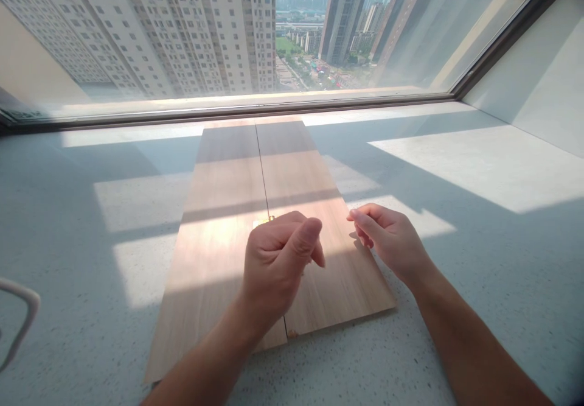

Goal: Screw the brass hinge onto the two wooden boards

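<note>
Two pale wooden boards [219,181] lie side by side on the speckled sill, a thin dark seam between them. Over the seam sits a small brass-coloured metal piece [262,220], hinge-like, mostly covered by my left hand [278,260]. That hand is closed above the boards, thumb on top; whatever is inside its curled fingers is hidden. My right hand [387,235] is by the right board's [328,260] outer edge, thumb and index finger pinched together. Anything between those fingertips is too small to make out.
A large window [292,98] with a dark frame closes off the far side, with tall buildings outside. The white wall [542,83] rises at the right. A curved light-coloured bar [31,308] shows at the left edge. Sunlight and shadow stripe the sill [137,211].
</note>
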The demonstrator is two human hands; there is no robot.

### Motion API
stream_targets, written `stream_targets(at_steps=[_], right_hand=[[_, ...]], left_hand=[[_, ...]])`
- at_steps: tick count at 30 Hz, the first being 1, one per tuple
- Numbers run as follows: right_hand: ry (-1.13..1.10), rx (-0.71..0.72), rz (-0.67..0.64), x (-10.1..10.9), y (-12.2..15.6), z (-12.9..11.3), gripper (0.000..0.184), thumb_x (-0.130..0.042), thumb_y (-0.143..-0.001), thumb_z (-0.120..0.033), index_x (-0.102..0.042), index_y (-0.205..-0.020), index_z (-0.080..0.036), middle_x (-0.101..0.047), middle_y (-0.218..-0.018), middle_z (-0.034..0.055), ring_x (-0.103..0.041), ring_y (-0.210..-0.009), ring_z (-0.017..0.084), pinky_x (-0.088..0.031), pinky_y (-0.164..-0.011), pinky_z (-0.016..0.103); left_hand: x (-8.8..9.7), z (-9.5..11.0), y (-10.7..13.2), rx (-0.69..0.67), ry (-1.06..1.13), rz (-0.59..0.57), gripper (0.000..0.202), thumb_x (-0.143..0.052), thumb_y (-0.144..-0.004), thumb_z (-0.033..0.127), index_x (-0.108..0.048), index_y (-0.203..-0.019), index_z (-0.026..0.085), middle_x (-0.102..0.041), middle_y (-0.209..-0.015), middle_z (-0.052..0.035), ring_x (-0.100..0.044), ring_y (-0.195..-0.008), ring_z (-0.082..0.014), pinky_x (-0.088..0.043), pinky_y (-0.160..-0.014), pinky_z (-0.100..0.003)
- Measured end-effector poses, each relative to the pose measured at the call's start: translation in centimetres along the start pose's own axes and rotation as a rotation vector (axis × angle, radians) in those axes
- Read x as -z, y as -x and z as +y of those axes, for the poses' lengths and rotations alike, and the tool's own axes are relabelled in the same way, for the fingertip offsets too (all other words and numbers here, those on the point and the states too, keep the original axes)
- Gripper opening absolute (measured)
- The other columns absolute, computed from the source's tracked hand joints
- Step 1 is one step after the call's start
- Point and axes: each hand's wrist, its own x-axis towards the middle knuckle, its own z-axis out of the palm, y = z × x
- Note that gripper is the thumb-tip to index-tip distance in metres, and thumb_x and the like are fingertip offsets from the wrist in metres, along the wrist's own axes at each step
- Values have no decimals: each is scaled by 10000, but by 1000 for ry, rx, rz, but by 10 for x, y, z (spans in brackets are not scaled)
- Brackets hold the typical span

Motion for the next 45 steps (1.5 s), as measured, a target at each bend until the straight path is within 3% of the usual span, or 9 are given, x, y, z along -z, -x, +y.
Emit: stream_targets(at_steps=[3, 8, 13, 18, 24, 27, 35, 39, 45], right_hand=[[35, 6, -2, 1, 1, -3, 374, -622, -850, -544, -633, -714, -195, -507, -507, -32, -500, -507, 128, -452, -562, 292], [48, 10, -4, 0, 2, -4, 370, -620, -855, -536, -631, -706, -198, -506, -500, -36, -504, -502, 128, -468, -590, 302], [26, 9, -20, 1, 2, -3, 367, -624, -857, -532, -626, -703, -199, -504, -502, -39, -497, -500, 123, -424, -546, 279], [48, 0, -13, 2, 3, -3, 359, -629, -854, -537, -637, -730, -200, -505, -499, -38, -503, -513, 129, -393, -520, 270], [52, 21, -24, 2, 3, -2, 380, -615, -861, -542, -616, -703, -197, -516, -517, -32, -510, -512, 131, -403, -527, 279], [48, 15, -36, 1, 3, -2, 376, -614, -866, -532, -612, -692, -199, -506, -512, -37, -502, -515, 126, -424, -556, 282], [62, 8, -40, -2, 3, -4, 383, -615, -867, -525, -604, -671, -197, -516, -520, -34, -478, -508, 114, -392, -528, 269], [33, 39, -51, -3, 5, -3, 329, -623, -871, -496, -625, -716, -206, -536, -554, -26, -488, -519, 121, -391, -503, 264], [185, 577, -101, -5, 29, -60, 65, -647, -882, -309, -684, -893, -257, -632, -676, -10, -563, -607, 138, -450, -575, 273]], left_hand=[[-8, 5, 14, 2, -103, 172, 450, -542, -962, 397, -590, -580, 165, -528, -571, -8, -477, -563, -112, -340, -545, -268], [-19, -3, 24, 1, 73, 176, 559, -442, -993, 445, -305, -523, 177, -288, -505, 31, -295, -489, -96, -245, -474, -269], [-3, -9, 11, 29, 188, -29, 569, -524, -938, 385, -235, -492, 178, -185, -457, 51, -199, -431, -75, -168, -444, -276], [6, -2, 3, 133, 194, -217, 411, -528, -893, 361, -364, -557, 191, -293, -492, 45, -253, -472, -90, -217, -451, -261], [-11, -6, 26, -70, 33, 244, 469, -516, -978, 347, -463, -547, 170, -473, -533, 8, -467, -536, -115, -344, -526, -272], [-15, -12, 37, -148, 58, 282, 465, -488, -996, 323, -443, -561, 167, -423, -532, 19, -417, -517, -101, -289, -518, -277], [14, -8, 16, -19, 201, -280, 569, -484, -964, 410, -255, -501, 171, -191, -460, 44, -200, -430, -81, -136, -466, -287], [23, -6, 1, 115, 363, -296, 488, -508, -912, 469, -375, -528, 199, -258, -431, 53, -230, -405, -92, -189, -432, -269], [14, -11, -1, 76, -50, -356, 717, -161, -926, 722, -411, -505, 198, -444, -525, -17, -424, -550, -145, -369, -578, -305]])
